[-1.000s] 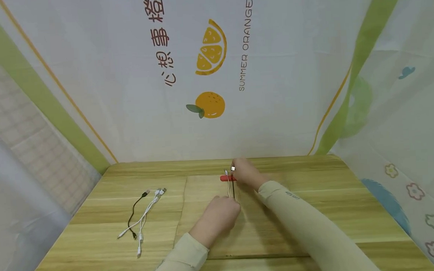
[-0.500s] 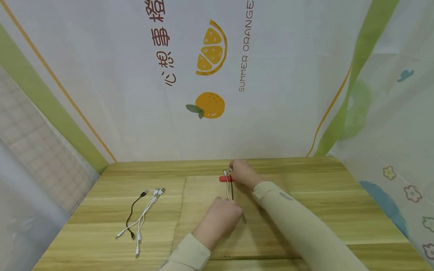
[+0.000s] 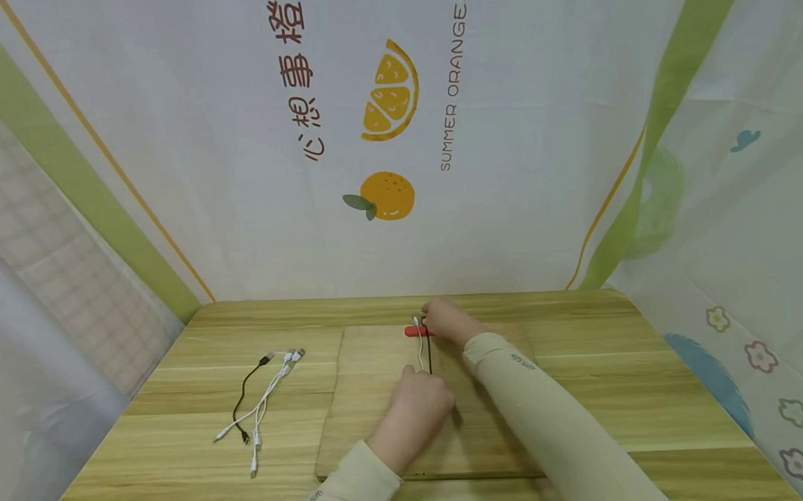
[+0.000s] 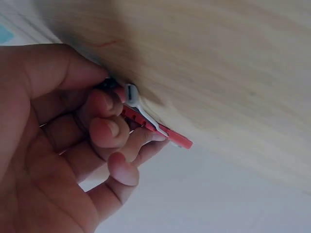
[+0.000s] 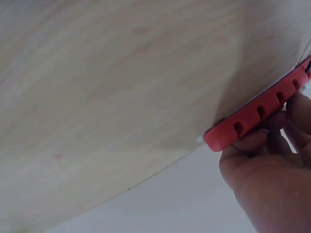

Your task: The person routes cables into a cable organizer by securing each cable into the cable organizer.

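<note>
A red slotted cable holder (image 3: 411, 331) lies near the far edge of the wooden board. One white USB cable (image 3: 421, 353) runs across it, and a black USB cable (image 3: 429, 358) lies just to the right. My left hand (image 3: 418, 408) pinches the black cable's near end between thumb and index finger; in the left wrist view the white cable's small connector (image 4: 131, 95) sticks out beside the fingertips. At the holder, my right hand (image 3: 450, 321) holds the black cable's far end, its plug mostly hidden by the fingers. Several bare slots show on the holder (image 5: 252, 114) in the right wrist view.
Left of the wooden board (image 3: 377, 453), a loose group of white cables (image 3: 263, 402) and one black cable (image 3: 240, 396) lies on the table (image 3: 161, 448). A printed curtain (image 3: 508, 223) hangs behind the table's far edge.
My left hand has shifted slightly right and nearer to me. The metal plug that showed at my right fingertips is now mostly covered, and the right hand has moved a little left.
</note>
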Tool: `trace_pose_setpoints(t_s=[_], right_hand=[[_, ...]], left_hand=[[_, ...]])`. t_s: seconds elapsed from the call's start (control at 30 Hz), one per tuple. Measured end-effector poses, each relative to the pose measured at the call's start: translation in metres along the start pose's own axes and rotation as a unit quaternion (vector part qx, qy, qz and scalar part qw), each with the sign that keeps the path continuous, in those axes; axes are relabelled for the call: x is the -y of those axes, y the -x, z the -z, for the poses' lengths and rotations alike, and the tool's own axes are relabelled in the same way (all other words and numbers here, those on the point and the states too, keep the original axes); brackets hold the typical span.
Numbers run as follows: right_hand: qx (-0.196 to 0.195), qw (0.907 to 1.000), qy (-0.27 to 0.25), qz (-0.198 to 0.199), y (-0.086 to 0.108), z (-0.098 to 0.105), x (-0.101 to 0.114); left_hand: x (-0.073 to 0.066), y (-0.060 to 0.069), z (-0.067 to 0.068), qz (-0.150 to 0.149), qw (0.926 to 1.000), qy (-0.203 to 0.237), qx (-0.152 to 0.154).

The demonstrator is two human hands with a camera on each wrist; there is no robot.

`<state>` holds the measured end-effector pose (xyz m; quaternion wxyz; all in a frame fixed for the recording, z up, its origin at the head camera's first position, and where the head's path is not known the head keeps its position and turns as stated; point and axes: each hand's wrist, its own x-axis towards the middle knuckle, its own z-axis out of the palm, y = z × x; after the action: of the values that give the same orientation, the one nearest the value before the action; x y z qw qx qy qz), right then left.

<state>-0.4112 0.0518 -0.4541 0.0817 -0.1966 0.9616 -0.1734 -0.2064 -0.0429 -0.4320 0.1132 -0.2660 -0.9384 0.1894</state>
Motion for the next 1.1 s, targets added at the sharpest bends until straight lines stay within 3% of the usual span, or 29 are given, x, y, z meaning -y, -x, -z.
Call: trace_pose_setpoints(t_s=[0.13,0.3,0.7,1.1], right_hand=[[0.017,0.9995,-0.027,-0.008,0.012,0.009,0.008],[0.017,0.9996,-0.020,-0.013,0.021,0.013,0.014],[0.013,0.9975,-0.056,-0.043,0.016,0.011,0.011],[0.017,0.9978,-0.056,-0.032,0.016,0.009,0.010]], left_hand=[[-0.001,0.001,0.002,0.003,0.9999,-0.011,-0.003],[0.000,0.002,0.002,0.000,0.9999,-0.008,-0.009],[0.001,-0.001,-0.002,0.011,0.9996,0.011,-0.022],[0.002,0.000,0.001,0.033,0.9984,0.038,-0.024]])
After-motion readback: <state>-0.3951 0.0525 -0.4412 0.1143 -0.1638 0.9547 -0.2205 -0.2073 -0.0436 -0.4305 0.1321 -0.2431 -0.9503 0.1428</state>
